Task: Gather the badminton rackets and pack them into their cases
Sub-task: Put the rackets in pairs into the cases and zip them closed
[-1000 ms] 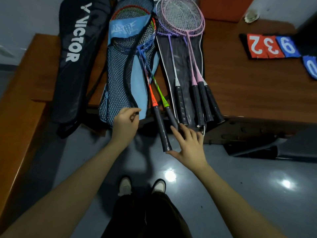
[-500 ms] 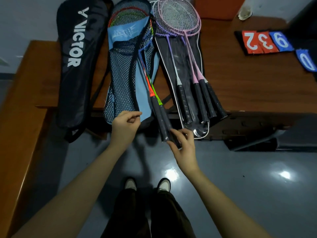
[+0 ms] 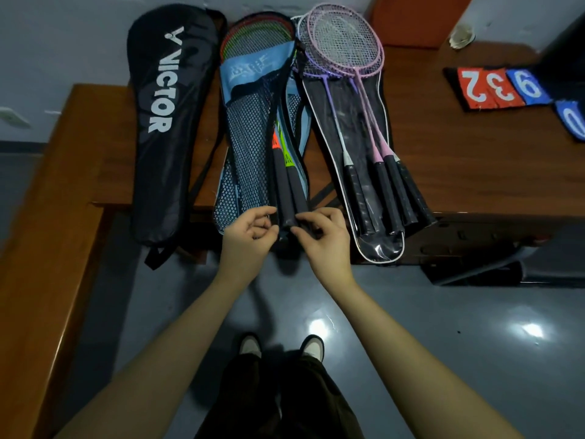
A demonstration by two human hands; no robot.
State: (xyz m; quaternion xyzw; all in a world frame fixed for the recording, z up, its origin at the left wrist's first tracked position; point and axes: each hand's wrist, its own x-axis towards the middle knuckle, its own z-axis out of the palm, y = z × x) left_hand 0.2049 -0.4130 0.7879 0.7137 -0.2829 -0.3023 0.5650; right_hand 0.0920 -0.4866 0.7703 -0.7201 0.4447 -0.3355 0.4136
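At table edge | racket handles (image 3: pixel 289 198) in blue mesh case (image 3: pixel 247 160), long axis pointing away | left hand (image 3: pixel 250 237) and right hand (image 3: pixel 323 239) pinch case mouth either side, equally near.

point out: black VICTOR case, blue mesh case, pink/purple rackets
black VICTOR case (image 3: pixel 164 128), head view, on the cloth by the white lettering
blue mesh case (image 3: pixel 243 147), head view, on the mesh panel
pink and purple rackets (image 3: pixel 343 42), head view, on the overlapping strung heads

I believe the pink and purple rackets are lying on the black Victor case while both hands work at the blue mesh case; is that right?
Not quite: the head view shows the pink and purple rackets lying on the clear-fronted case, not the black Victor case. Both the left hand and right hand are at the blue mesh case.
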